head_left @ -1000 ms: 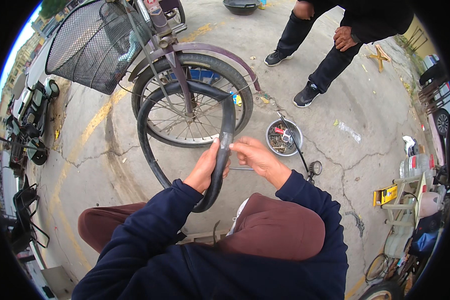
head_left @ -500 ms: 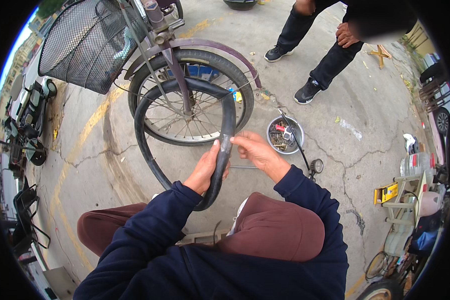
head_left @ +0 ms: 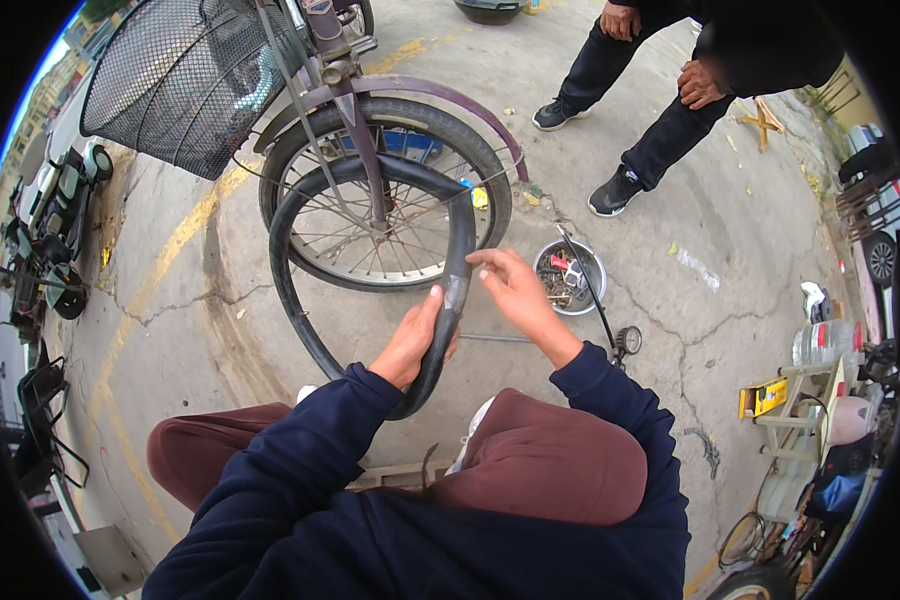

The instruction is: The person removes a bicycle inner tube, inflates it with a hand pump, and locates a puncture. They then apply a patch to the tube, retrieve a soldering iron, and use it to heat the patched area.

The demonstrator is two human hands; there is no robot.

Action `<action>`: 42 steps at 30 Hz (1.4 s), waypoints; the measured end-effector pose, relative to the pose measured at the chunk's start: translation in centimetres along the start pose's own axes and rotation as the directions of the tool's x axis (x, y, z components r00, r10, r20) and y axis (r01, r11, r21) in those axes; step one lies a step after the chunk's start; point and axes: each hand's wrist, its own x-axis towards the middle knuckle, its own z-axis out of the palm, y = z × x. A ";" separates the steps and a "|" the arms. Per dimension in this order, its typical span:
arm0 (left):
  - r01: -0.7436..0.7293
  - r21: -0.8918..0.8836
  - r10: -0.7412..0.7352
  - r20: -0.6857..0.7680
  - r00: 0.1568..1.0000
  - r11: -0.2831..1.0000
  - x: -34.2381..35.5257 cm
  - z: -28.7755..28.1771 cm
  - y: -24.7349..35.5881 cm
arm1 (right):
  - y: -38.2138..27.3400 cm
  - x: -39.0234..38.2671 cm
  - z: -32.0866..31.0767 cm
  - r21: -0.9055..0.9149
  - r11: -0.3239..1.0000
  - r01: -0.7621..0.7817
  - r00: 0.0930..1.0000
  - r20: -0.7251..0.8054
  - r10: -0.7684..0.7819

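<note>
A black inner tube [head_left: 283, 262], swollen with air, hangs in a loop in front of the bicycle's front wheel [head_left: 495, 215]. My left hand [head_left: 410, 338] is wrapped round its near right side, thumb on top. Just above that thumb, a greyish scuffed area [head_left: 454, 290] shows on the rubber. My right hand [head_left: 518, 296] is at the tube's right side with fingers apart and the index fingertip at or very near the rubber; whether it touches I cannot tell. Nothing is held in it.
A metal bowl [head_left: 598, 283] of small parts stands on the right, near a pump gauge [head_left: 628, 340]. A person [head_left: 620, 110] in dark trousers stands at the back right. The bicycle's wire basket [head_left: 175, 90] is at the upper left. A cluttered rack [head_left: 795, 420] stands far right.
My right hand has opened its fingers from a pinch near the scuffed area and shifted slightly up and right. My left hand keeps its hold. The standing person's hands now rest on the legs.
</note>
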 end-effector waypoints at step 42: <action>0.014 0.006 -0.014 -0.001 1.000 1.000 0.1 -0.5 -0.4 | -1.0 3.5 -4.6 -0.719 0.383 0.580 0.809 0.454 -0.373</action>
